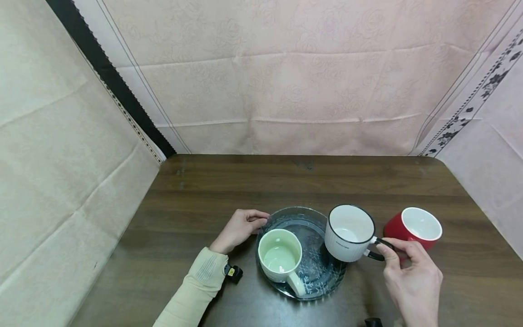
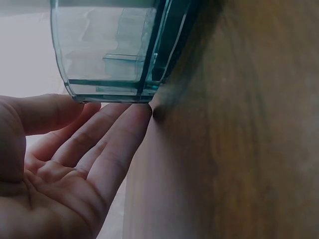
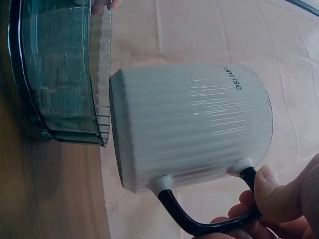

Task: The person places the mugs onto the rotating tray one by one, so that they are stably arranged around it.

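My right hand point(image 1: 414, 272) grips the black handle of a white enamel-style mug point(image 1: 349, 231) with a dark rim. The mug hangs over the right edge of a round, clear glass tray point(image 1: 316, 284); in the right wrist view its base is a little apart from the tray wall. A light green mug point(image 1: 279, 254) stands in the left part of that tray, its handle towards me. My left hand point(image 1: 241, 227) rests its fingertips against the tray's left side. Seen from the left wrist, its fingers point(image 2: 117, 149) are fairly straight and touch the glass.
A red mug point(image 1: 396, 227) with a white inside lies tilted on the brown wooden table point(image 1: 204, 190), just behind my right hand. Pale patterned cloth point(image 1: 306, 91) hangs at the back, and more cloth covers both sides.
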{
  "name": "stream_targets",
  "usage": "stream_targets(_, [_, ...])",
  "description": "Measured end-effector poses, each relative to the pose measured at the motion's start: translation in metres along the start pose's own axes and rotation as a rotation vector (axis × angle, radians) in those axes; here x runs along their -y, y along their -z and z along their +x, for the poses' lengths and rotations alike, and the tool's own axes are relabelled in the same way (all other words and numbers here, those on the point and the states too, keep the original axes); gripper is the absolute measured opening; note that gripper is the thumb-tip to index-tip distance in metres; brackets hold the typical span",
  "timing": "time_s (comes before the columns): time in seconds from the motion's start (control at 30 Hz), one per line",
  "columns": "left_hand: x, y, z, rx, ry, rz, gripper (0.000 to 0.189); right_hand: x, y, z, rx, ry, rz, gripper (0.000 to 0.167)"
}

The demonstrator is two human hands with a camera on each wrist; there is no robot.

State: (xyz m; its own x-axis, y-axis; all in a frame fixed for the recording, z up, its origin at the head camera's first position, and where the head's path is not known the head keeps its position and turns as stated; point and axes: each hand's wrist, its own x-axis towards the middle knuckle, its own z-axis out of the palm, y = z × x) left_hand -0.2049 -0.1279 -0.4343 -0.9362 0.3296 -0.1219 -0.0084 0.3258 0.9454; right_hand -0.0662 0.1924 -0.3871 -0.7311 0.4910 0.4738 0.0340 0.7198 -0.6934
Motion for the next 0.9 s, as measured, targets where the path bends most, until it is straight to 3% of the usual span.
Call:
stream_targets(0.37, [0.0018,0.0005,0.0016,0.001,0.008,0.013,0.022,0.0038,-0.0016,0.0006,0.048,-0.050,-0.022,0.019])
stream_targets(0.9, [0.0015,0.0004,0.0015,0.003,-0.002,0.004,0.023,0.0054,-0.0050,0.0004,0.083,-0.047,-0.019,0.020])
